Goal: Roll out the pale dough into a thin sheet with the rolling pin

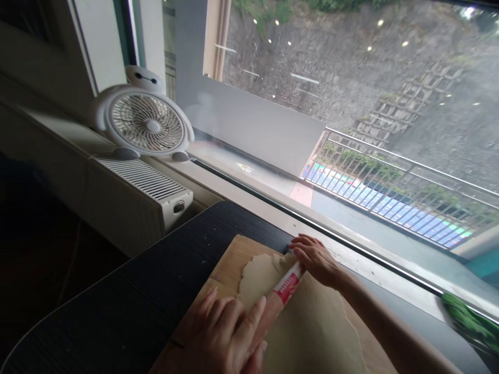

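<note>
A rolling pin (286, 287) with a red and white label lies slantwise across a wide, thin sheet of pale dough (319, 327). My left hand (228, 330) is on the pin's near end, thumb along its side. At the far end, my right hand (315, 259) rests over the pin with its fingers reaching past it. The dough has an uneven edge and a small fold near the far end of the pin. Beneath it is a wooden board (224, 259), partly hidden by the dough and my hands.
The board sits on a dark table (156, 291) against the window sill (273, 210). A white fan (150, 124) stands at the left by a white radiator (144, 179). Something green (468, 317) lies at the right edge. Beyond the glass is a metal railing (390, 187).
</note>
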